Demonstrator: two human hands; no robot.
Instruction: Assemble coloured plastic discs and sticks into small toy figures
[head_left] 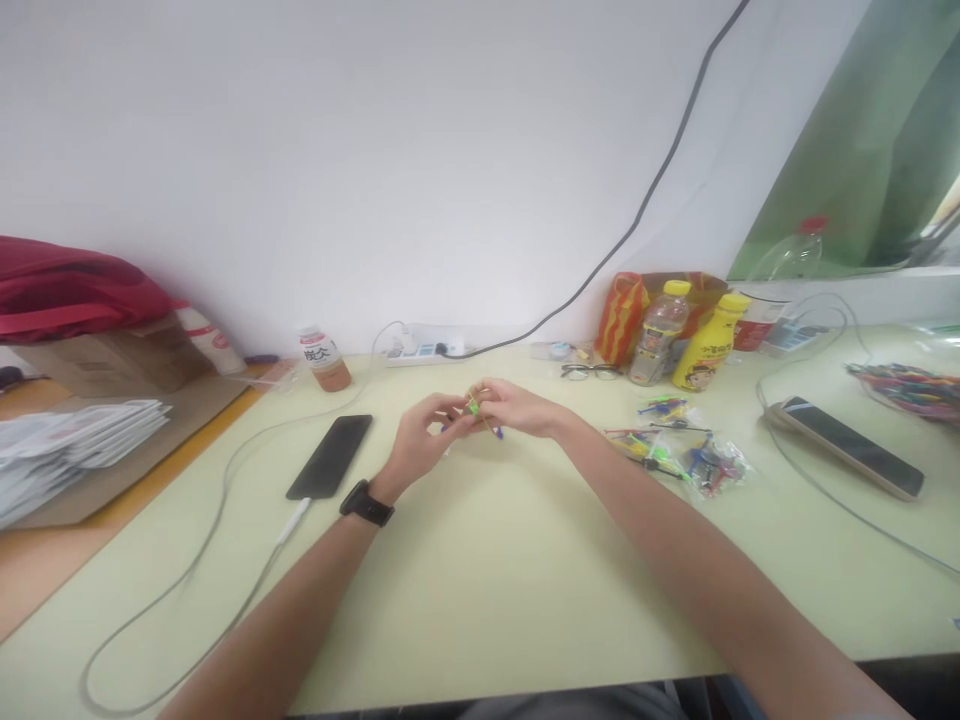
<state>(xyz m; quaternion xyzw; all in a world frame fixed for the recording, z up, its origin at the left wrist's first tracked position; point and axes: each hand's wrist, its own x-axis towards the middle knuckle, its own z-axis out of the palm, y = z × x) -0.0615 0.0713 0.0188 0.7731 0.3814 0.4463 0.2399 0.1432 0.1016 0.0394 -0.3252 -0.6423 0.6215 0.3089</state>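
Bare forearms (307, 600) sit closest, and just right of the black phone (330, 457) the left hand (420, 440) and right hand (517, 408) both pinch a small green-and-yellow plastic piece (473, 407). Looks like fiddly fingertip adjusting to me, so the next move probably calls for a steady grip. Long axis seems to slant away from the phone and toward the camera, though fingers hide plenty.

I wear a chunky black watch (367, 503) on my left wrist (386, 486). Forearms (300, 600) bare, greyish cloth (570, 704) at my lap.
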